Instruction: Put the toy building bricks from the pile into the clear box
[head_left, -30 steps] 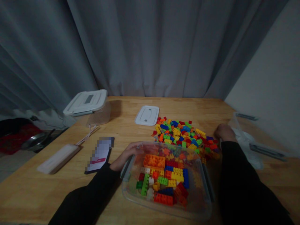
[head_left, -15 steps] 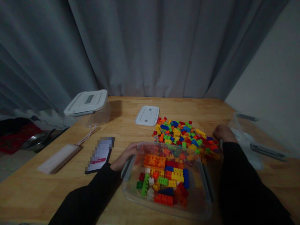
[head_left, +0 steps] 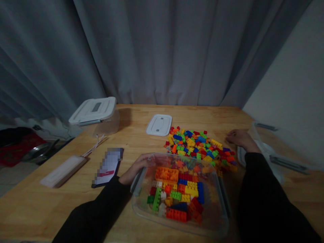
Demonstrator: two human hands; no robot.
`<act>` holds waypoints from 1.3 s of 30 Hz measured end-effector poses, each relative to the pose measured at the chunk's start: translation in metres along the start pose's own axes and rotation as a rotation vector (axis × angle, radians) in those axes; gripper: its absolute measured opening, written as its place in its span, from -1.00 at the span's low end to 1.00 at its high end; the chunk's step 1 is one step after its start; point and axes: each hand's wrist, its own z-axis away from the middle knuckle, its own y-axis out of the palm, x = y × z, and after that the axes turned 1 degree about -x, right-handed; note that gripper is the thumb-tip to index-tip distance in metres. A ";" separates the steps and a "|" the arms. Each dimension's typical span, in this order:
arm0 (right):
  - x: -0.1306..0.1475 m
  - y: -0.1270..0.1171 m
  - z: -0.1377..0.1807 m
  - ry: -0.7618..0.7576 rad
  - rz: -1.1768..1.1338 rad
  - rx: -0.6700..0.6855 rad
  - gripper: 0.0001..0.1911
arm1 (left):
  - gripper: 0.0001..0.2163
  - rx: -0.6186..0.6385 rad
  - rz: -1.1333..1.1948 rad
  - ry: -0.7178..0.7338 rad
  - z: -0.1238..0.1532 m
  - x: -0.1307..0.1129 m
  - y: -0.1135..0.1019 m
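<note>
A clear plastic box [head_left: 141,214] with grey side clips stands in front of me, holding several toy building bricks [head_left: 176,195] of mixed colours and sizes. My left hand [head_left: 141,163] grips its far left corner, fingers partly hidden by the rim. Behind the box lies a heap of loose building bricks [head_left: 191,143] in red, yellow, green, blue and orange. Just off the heap's right side is my right hand [head_left: 240,139], above the table, its fingers drawn together. Whatever those fingertips may hold cannot be made out.
A white lid [head_left: 159,125] lies behind the heap. Another clear container [head_left: 265,148] with clips stands right, beside my right forearm. At left are a white-lidded box [head_left: 95,109], a phone [head_left: 108,168] and a pale power bank-like block [head_left: 64,171] with a cord.
My right hand has lifted slightly and its fingers have loosened from a tighter fist. The right sleeve has shifted a little to the right. My left hand and the box look unmoved.
</note>
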 end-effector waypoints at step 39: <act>0.159 -0.034 0.188 -1.051 -0.102 0.778 -0.83 | -0.60 0.039 0.034 0.034 -0.001 -0.008 0.010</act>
